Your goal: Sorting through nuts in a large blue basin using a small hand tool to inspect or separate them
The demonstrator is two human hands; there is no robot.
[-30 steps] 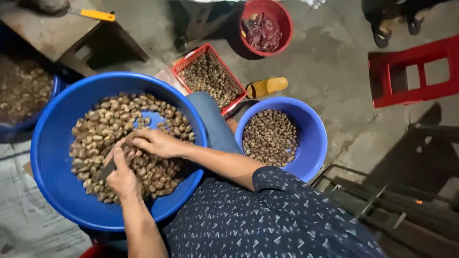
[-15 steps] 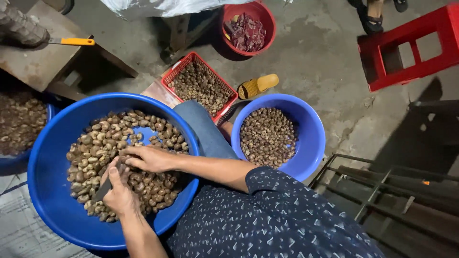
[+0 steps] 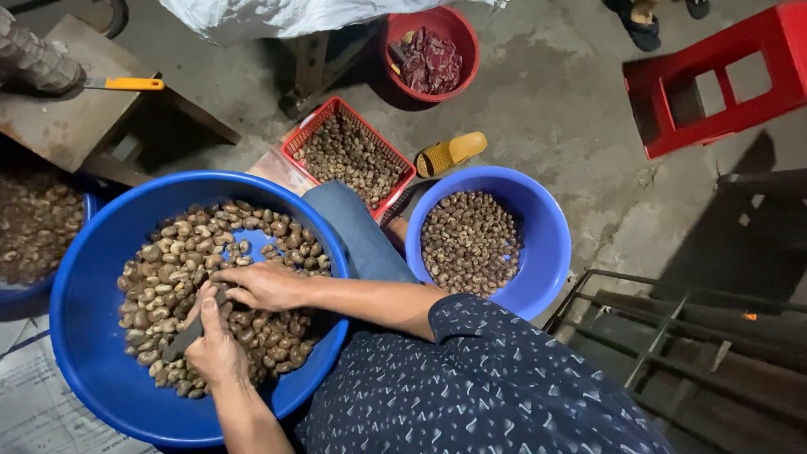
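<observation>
At nine o'clock, a large blue basin [image 3: 84, 336] rests on the lap, keeping its brown nuts [image 3: 168, 252] within reach. Left hand [image 3: 214, 345] grips a dark tool [image 3: 181, 339], blade end hidden. Right hand [image 3: 265, 286] pinches something small, too small to identify. At three o'clock a smaller blue basin [image 3: 551, 244] holds more nuts; their condition is unclear.

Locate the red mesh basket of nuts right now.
Head view, upper middle: the red mesh basket sits on the floor beyond the person's knee, between the big blue basin on the left and the smaller blue basin on the right, beside a yellow sandal.
</observation>
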